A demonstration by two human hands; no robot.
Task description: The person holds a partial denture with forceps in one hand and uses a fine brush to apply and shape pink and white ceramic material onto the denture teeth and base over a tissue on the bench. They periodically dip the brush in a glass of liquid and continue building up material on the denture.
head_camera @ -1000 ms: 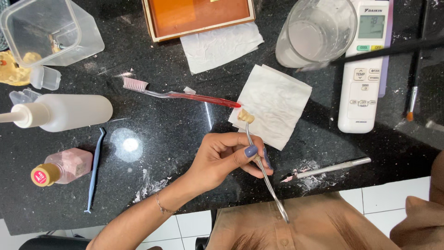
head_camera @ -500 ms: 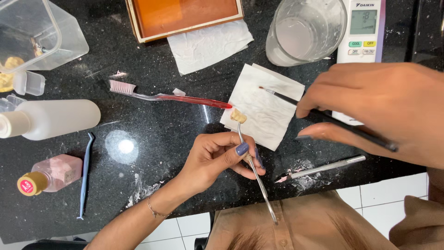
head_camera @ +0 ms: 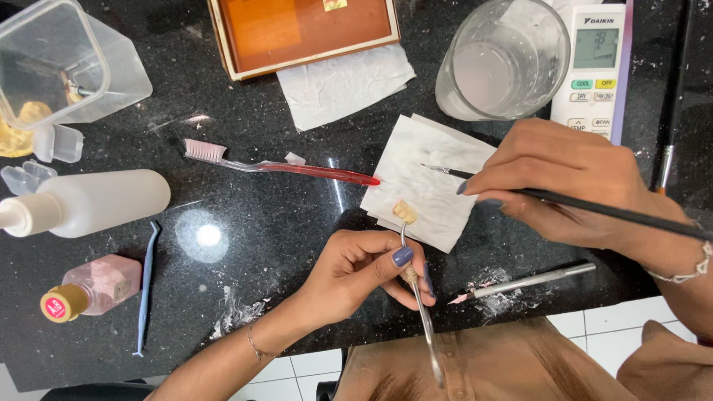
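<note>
My left hand pinches a thin metal rod whose far tip carries a small cream tooth-shaped piece. That piece rests over the edge of a folded white tissue on the black stone counter. My right hand holds a thin black paintbrush, its fine tip lying over the tissue just beyond the tooth piece.
A red toothbrush lies left of the tissue. A clear cup and a white remote stand behind. A metal tool lies on white powder. At the left are a white squeeze bottle, pink bottle, blue pick and clear tub.
My right hand has come in from the right with the paintbrush and lowered its tip onto the tissue. My left hand keeps the rod and tooth piece in nearly the same place.
</note>
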